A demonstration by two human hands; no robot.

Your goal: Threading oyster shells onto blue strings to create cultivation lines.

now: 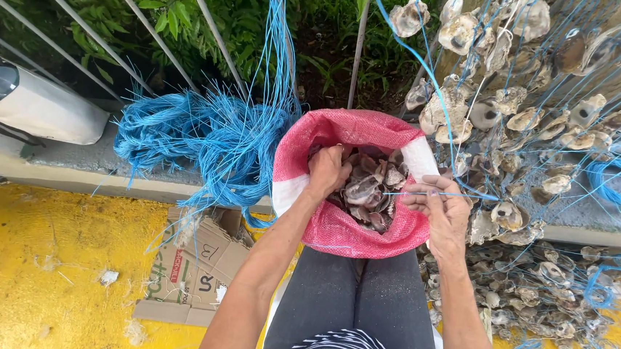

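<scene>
A red woven sack (336,231) rests open on my knees, holding several grey oyster shells (369,193). My left hand (327,170) reaches inside the sack, fingers curled down among the shells; what it grips is hidden. My right hand (439,209) hovers at the sack's right rim, pinching a thin blue string (462,195) that runs right toward hanging shells. Strung oyster shells (518,116) dangle on blue lines at the right.
A tangled pile of blue cord (203,141) lies on the concrete ledge at left. Flattened cardboard (195,261) sits on the yellow floor (41,272). A wrapped plastic bottle (24,100) lies far left. More strung shells (542,293) heap on the floor at right.
</scene>
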